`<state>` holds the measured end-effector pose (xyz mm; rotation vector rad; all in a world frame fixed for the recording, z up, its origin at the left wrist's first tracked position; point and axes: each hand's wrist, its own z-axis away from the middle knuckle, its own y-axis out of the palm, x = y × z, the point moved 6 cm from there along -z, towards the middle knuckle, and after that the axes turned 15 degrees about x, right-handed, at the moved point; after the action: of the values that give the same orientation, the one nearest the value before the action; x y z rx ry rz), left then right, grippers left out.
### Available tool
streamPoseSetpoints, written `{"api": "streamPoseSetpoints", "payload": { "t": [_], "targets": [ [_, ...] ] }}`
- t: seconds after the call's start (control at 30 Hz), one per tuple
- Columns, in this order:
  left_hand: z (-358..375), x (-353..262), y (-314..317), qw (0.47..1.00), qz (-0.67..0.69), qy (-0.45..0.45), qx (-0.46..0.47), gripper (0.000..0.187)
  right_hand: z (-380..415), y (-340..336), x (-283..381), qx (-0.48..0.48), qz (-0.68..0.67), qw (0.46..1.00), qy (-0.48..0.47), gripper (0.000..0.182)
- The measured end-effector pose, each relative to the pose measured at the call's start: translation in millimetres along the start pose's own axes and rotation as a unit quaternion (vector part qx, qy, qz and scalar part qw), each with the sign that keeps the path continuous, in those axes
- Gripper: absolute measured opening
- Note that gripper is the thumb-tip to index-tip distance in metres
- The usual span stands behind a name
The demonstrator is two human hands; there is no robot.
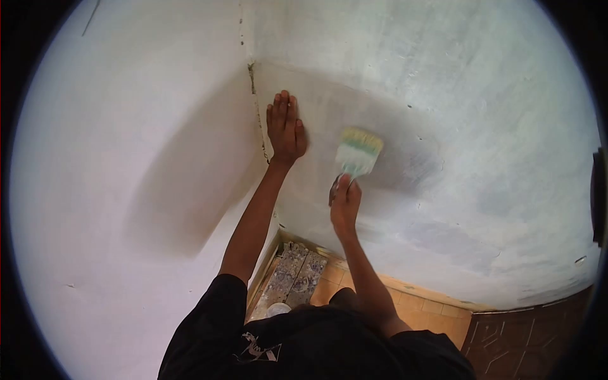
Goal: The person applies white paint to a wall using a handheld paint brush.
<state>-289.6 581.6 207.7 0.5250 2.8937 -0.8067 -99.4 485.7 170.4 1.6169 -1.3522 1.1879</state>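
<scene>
My left hand point(287, 130) lies flat against the wall point(392, 69) beside the corner, its fingers stretched upward and close together. To its right, my right hand point(345, 199) grips the handle of a wide paintbrush point(359, 151), bristles pointing up. The brush has a pale green and white body and yellowish bristles, slightly blurred, and overlaps the wall in this view. Damp-looking grey patches and streaks mark the wall around it.
A white side wall point(114, 158) meets the worked wall at a cracked, chipped corner seam point(256, 111). Below stands a paint-spattered wooden plank bench point(294, 272) with a white container point(278, 309). Orange floor tiles point(405, 304) and a dark patterned panel point(525, 335) lie at lower right.
</scene>
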Motion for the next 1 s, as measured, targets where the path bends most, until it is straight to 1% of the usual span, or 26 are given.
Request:
{"api": "streamPoseSetpoints", "payload": {
  "t": [0.07,0.1,0.17,0.23,0.27,0.3,0.37,0.4,0.47,0.57,0.6,0.67,0.7,0.8,0.9,0.93,0.97,1.0],
  "targets": [
    [-1,5,5,1.000,-0.004,0.002,-0.006,0.049,-14,-11,14,-0.013,-0.123,0.992,0.026,0.042],
    [-3,3,0,1.000,0.012,0.011,-0.020,0.049,-12,-17,1,-0.009,-0.088,0.996,0.019,0.042],
    [-10,-8,-16,0.998,0.025,0.027,-0.042,0.050,5,-29,-49,-0.002,-0.015,1.000,0.006,0.042],
    [-17,-21,-34,0.997,0.018,0.041,-0.060,0.050,45,-31,-86,-0.010,-0.035,0.998,0.047,0.042],
    [-15,-16,-29,0.995,0.052,0.049,-0.074,0.050,56,-31,-94,-0.013,-0.045,0.997,0.067,0.042],
    [-18,-17,-30,0.995,0.041,0.052,-0.078,0.049,53,-33,-84,-0.010,-0.042,0.997,0.061,0.041],
    [-18,-22,-34,0.995,0.019,0.056,-0.079,0.049,49,-35,-41,-0.007,-0.036,0.998,0.057,0.039],
    [-15,-23,-35,0.995,0.017,0.057,-0.081,0.050,34,-42,-18,-0.011,0.025,1.000,0.004,0.041],
    [-18,-24,-36,0.994,0.012,0.062,-0.090,0.050,11,-46,37,-0.014,-0.071,0.997,0.011,0.042],
    [-18,-30,-43,0.996,0.042,0.042,-0.059,0.050,-7,-63,44,-0.011,-0.079,0.997,0.003,0.043],
    [-19,-30,-43,0.996,0.041,0.040,-0.061,0.050,-4,-69,21,-0.012,-0.056,0.998,-0.022,0.042],
    [-18,-31,-42,0.997,0.041,0.035,-0.064,0.050,20,-76,-38,-0.027,-0.008,0.999,-0.021,0.045],
    [-18,-32,-43,0.996,0.040,0.039,-0.067,0.050,37,-77,-52,-0.034,0.017,0.999,-0.020,0.047],
    [-20,-36,-45,0.995,0.039,0.045,-0.078,0.050,75,-77,-64,-0.025,-0.066,0.997,0.038,0.047],
    [-17,-40,-48,0.995,0.043,0.043,-0.078,0.049,51,-92,-2,-0.036,-0.087,0.996,0.001,0.037],
    [-17,-42,-50,0.995,0.043,0.042,-0.076,0.049,39,-97,22,-0.059,-0.114,0.992,0.009,0.036],
    [-19,-44,-52,0.995,0.043,0.040,-0.076,0.048,29,-102,37,-0.082,-0.139,0.987,0.016,0.036],
    [-19,-46,-54,0.995,0.052,0.036,-0.071,0.048,23,-108,37,-0.080,-0.120,0.989,0.012,0.037]
  ]
}}
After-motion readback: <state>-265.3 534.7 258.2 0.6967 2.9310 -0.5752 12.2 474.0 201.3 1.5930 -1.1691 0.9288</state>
